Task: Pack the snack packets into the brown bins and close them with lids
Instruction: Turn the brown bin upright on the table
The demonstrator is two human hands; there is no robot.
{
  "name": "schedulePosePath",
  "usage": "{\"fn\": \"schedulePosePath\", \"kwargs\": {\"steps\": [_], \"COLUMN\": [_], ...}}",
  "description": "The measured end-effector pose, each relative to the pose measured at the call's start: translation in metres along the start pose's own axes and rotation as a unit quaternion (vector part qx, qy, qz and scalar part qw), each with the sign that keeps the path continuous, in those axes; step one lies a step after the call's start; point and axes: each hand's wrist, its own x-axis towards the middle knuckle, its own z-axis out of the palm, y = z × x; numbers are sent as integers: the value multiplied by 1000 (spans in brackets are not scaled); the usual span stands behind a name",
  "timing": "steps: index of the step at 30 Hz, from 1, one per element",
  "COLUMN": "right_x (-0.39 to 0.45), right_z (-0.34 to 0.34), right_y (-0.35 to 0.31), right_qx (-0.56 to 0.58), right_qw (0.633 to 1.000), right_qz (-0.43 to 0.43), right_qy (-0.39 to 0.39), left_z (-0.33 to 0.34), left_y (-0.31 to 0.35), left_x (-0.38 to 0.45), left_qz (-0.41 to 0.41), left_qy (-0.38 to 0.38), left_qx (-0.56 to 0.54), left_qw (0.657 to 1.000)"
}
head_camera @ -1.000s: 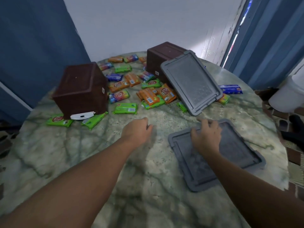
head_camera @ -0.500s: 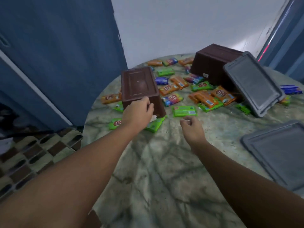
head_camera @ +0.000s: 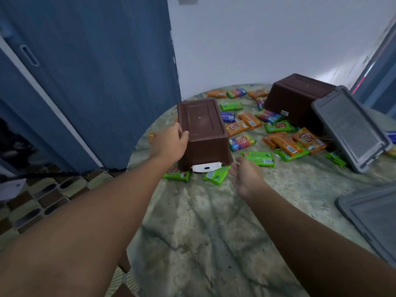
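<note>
A: Two brown plastic bins sit upside down on the round green marbled surface [head_camera: 214,232]: the near brown bin [head_camera: 203,129] by the left edge, the far brown bin [head_camera: 297,97] toward the back right.

B: Any open room?

A: Bare marble in front, near the person. Orange, green and multicoloured snack packets [head_camera: 285,142] lie scattered between and around the bins. One grey plastic lid [head_camera: 351,127] leans tilted against the far bin; another grey lid [head_camera: 372,217] lies flat at the right edge. Blue curtain [head_camera: 96,71] left, white wall [head_camera: 267,39] behind.

B: The hands?

A: The left hand [head_camera: 169,142] grips the near bin's left side, thumb on top. The right hand [head_camera: 246,176], fingers loosely spread, holds nothing, just beside the bin's near right corner.
</note>
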Motion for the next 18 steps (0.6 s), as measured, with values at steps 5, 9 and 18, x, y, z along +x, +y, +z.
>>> {"fn": "schedulePosePath", "kwargs": {"steps": [5,9,18], "right_x": [1,11,45], "right_z": [34,67,119], "right_y": [-13,-18,-8], "right_qx": [70,148,225], "right_qw": [996,983,967], "right_qz": [54,108,78], "right_qy": [-7,25,92], "left_z": [-5,-2,16], "left_y": [-1,-5,-25], "left_x": [40,82,182], "left_qz": [29,71,126], "left_qy": [-28,-44,-162], "left_qx": [11,22,91], "left_qw": [999,996,975]}}
